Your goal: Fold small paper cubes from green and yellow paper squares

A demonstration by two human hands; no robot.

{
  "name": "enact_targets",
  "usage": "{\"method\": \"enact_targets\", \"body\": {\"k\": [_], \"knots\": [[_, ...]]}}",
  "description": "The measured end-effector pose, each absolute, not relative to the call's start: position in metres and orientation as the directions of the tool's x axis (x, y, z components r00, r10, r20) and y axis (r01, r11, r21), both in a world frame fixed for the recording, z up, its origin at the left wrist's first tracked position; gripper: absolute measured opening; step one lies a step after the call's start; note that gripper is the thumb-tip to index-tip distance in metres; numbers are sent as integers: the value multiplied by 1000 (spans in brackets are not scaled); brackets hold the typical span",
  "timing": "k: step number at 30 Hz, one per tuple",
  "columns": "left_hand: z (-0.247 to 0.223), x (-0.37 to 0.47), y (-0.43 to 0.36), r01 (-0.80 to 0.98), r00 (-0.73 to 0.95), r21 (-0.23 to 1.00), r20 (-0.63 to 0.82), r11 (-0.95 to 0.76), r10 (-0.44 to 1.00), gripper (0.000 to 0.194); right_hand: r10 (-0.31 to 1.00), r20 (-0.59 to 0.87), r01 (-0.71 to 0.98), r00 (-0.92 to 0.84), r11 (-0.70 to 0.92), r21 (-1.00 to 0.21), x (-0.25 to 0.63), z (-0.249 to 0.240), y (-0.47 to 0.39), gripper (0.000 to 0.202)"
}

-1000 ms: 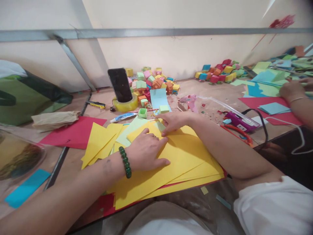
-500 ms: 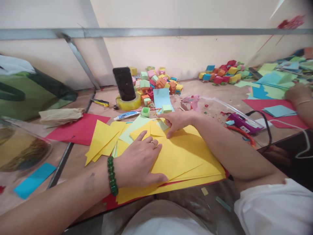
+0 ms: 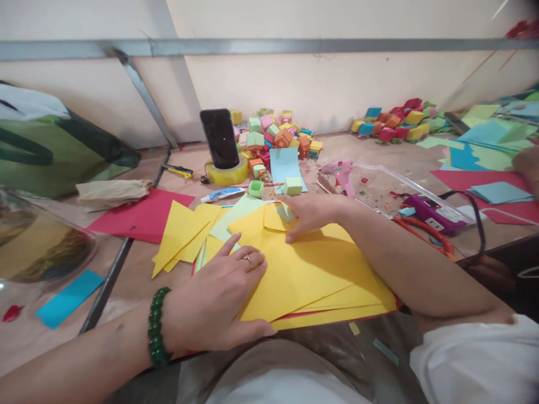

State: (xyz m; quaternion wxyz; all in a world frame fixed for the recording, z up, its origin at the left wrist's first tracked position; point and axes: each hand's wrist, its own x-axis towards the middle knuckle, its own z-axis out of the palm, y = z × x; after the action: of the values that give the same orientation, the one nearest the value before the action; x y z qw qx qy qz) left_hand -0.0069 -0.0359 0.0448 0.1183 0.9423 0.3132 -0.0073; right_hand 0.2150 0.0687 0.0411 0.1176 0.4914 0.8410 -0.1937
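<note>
My left hand (image 3: pixel 219 294) lies flat with its fingers spread on a stack of yellow paper sheets (image 3: pixel 320 275) at the table's front edge. It wears a ring and a green bead bracelet (image 3: pixel 159 325). My right hand (image 3: pixel 314 213) rests at the far side of the top sheet, thumb and forefinger apart, the other fingers partly hidden. Between the hands, the top sheet has a creased, folded part (image 3: pixel 246 221). Just beyond are a small open green paper box (image 3: pixel 256 188) and a pale green paper cube (image 3: pixel 293 186).
A phone (image 3: pixel 219 138) leans on a yellow tape roll (image 3: pixel 227 175), near a pile of paper cubes (image 3: pixel 283 139). Rightward lie a pink glue gun (image 3: pixel 343 175), a purple power strip (image 3: pixel 435 215) and orange-handled tool (image 3: pixel 425 235). A co-worker's hand (image 3: pixel 526 168) is at far right.
My left hand has slid left and toward me over the yellow paper. My right hand has stayed at the far edge of the sheet. The view has shifted slightly.
</note>
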Motion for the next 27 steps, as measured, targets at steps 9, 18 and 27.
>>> {"method": "enact_targets", "body": {"k": [9, 18, 27], "knots": [[29, -29, -31, 530, 839, 274, -33, -803, 543, 59, 718, -402, 822, -569, 505, -263, 228, 35, 81, 105], [25, -31, -27, 505, 846, 333, -10, -797, 532, 54, 770, -384, 859, -510, 432, -275, 211, 45, 67, 103], [12, -30, -21, 491, 836, 374, 51, -787, 546, 61, 813, -338, 881, -474, 433, -194, 202, 36, 61, 111]]}}
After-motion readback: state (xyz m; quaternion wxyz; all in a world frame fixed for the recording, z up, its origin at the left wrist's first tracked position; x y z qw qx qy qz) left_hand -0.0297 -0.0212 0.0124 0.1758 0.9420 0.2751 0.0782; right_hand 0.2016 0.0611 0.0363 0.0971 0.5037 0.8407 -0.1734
